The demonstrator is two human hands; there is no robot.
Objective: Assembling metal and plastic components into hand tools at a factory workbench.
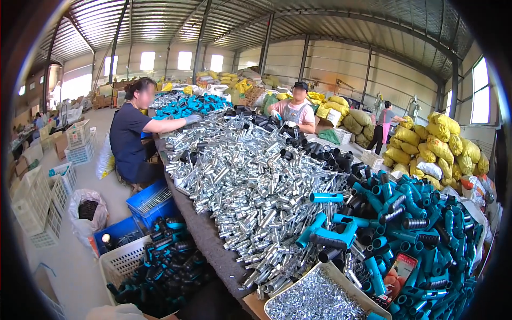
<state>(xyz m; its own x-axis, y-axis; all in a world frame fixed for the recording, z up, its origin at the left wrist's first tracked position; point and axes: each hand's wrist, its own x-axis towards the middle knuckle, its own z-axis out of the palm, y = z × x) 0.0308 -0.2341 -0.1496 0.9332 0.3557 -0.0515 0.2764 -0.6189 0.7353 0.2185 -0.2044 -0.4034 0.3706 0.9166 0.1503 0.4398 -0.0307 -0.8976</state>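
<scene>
- At the lower left edge, a pale, cut-off form, possibly the left hand (114, 312) in a glove; cannot tell whether its fingers are spread, pressed together or pinching anything.
- Right hand out of frame, so cannot tell the state of its fingers either.
- Just above the pale form, at lower left, a white slatted crate (126, 262) with black-and-teal handles (165, 261) piled inside.
- At bottom centre, a cream tray (341, 276) full of small shiny metal pieces (317, 298).
- At lower right, a large heap of teal handles (413, 213) with black grips, and lying on its near part, a phone (407, 264) with a lit, reddish screen.
- Across the centre, a long mound of silvery metal tubes (250, 176) on the grey-edged surface (205, 237), with black sleeves (330, 154) along the mound's far right side.
- At upper centre-left, a bright blue pile of parts (186, 105) at the surface's far end.
- At left, a seated co-worker (128, 136) in dark clothing, one gloved hand (193, 119) out over the mound's edge.
- At upper centre, another co-worker (305, 113) in a cap and pale apron, with gloved hands at the dark parts.
- At left of centre, beside the surface, a blue crate (140, 210) holding metal rods.
- At right, stacked yellow sacks (426, 144).
</scene>
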